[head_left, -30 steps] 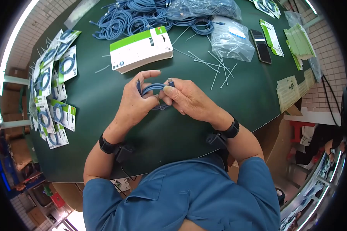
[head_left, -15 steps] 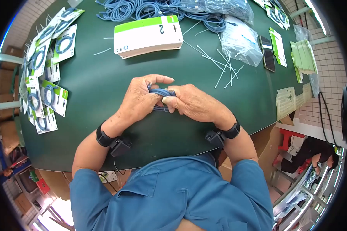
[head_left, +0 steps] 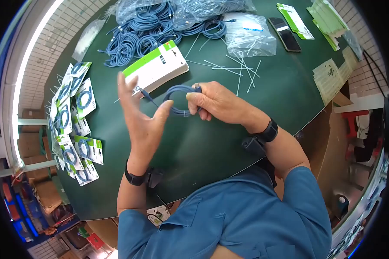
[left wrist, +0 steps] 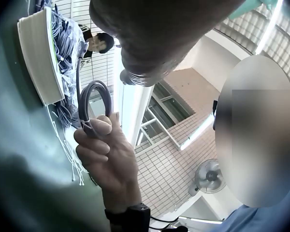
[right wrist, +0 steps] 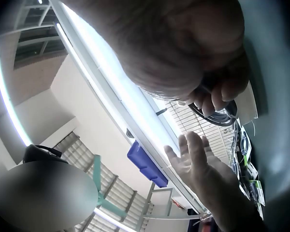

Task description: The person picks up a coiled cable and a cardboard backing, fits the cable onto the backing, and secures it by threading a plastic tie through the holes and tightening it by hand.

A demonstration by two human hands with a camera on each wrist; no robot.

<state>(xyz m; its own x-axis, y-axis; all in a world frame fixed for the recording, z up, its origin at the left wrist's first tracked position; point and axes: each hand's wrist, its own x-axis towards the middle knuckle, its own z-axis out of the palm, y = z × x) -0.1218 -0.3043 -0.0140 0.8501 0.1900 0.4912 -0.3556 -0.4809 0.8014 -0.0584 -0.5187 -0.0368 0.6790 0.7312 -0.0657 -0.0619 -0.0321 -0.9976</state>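
Observation:
A coiled blue-grey cable [head_left: 174, 87] is held up over the table in my right hand [head_left: 220, 102], thumb and curled fingers pinching its right side. One plug end [head_left: 145, 93] sticks out to the left of the loop. In the left wrist view, a thin pale tie [left wrist: 87, 122] crosses the coil just above the right hand's fingers. My left hand [head_left: 139, 118] is beside the coil with its fingers stretched out and blurred, its thumb close to the loop's left edge. The right wrist view shows that left hand [right wrist: 198, 164] apart from the coil, holding nothing.
Behind the hands lies a stack of white-and-green cards [head_left: 155, 67]. Loose white cable ties [head_left: 240, 69] lie to its right, near a clear plastic bag [head_left: 250, 36] and a phone [head_left: 285, 35]. Many coiled cables [head_left: 138, 34] are heaped at the back. Carded cables [head_left: 84, 99] overlap at left.
My left hand has let go of the coil and moved left, its fingers straightening. The right hand keeps its grip, and the plug end now points out to the left.

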